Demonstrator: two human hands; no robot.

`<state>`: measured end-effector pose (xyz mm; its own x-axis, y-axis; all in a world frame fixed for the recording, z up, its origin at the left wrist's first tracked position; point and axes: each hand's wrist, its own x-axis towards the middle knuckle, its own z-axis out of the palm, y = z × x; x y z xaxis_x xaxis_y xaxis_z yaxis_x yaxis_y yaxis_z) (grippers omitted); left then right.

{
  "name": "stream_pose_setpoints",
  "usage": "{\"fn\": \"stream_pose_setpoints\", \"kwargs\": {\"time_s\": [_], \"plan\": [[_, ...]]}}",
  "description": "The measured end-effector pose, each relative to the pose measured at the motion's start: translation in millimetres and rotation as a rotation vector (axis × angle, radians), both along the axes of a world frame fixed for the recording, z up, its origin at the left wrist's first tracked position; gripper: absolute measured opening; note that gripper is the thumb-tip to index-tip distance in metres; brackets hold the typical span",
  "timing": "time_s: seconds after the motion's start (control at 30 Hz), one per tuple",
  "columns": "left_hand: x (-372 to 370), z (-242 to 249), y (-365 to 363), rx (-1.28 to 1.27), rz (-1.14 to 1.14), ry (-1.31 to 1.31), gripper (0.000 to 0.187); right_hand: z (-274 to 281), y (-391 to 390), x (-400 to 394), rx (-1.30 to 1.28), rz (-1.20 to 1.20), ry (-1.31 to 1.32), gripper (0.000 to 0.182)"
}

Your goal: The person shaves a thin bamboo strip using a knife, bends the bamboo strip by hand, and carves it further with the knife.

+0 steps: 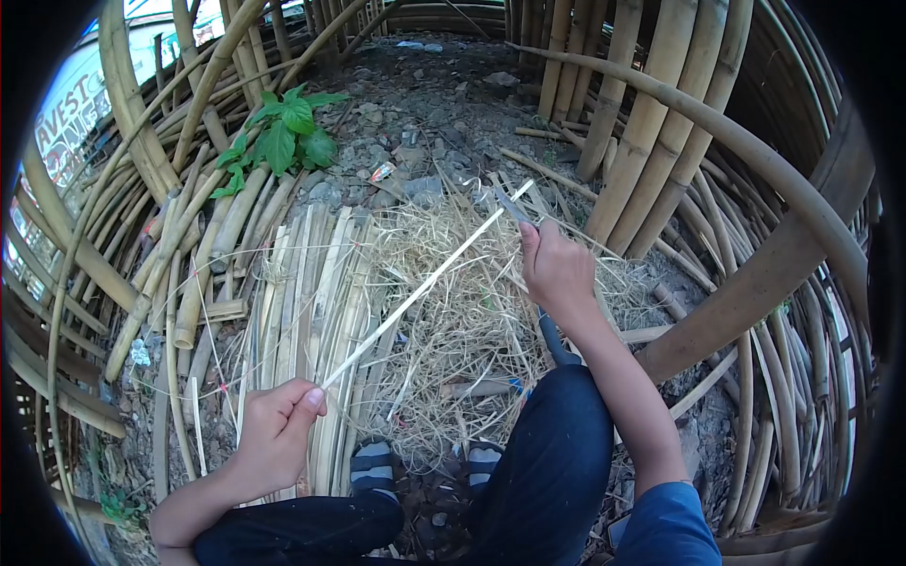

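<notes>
My left hand is closed, thumb on top, around the near end of a thin pale bamboo strip. The strip slants up and away to the right. At its far part, my right hand grips a knife, whose blade lies against or just beside the strip; exact contact is hard to tell. A dark handle end shows below my right wrist, near my knee. Beneath the strip spreads a heap of bamboo shavings. Split bamboo slats lie side by side left of the heap.
Upright bamboo poles stand at the right, with a thick slanting pole near my right arm. More poles are stacked at the left. A green leafy plant grows by the rubble. My sandalled feet rest before the shavings.
</notes>
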<state>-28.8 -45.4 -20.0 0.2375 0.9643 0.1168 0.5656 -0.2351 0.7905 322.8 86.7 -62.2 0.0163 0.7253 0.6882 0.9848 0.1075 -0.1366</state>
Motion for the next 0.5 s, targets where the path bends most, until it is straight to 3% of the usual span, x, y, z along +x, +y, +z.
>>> {"fn": "stream_pose_setpoints", "kwargs": {"time_s": [0.23, 0.4, 0.5], "plan": [[-18.2, -0.8, -6.9, -0.153, 0.057, 0.006, 0.027, -8.1, 9.5, 12.9, -0.005, -0.101, -0.029, 0.047], [-36.0, -8.2, -5.9, -0.158, 0.064, -0.110, 0.025, -19.8, 15.7, 31.8, -0.086, -0.279, 0.143, 0.053], [-41.7, -5.9, -2.4, -0.258, 0.110, -0.287, 0.026, -10.6, 5.8, 14.0, 0.015, -0.128, 0.266, 0.052]]}}
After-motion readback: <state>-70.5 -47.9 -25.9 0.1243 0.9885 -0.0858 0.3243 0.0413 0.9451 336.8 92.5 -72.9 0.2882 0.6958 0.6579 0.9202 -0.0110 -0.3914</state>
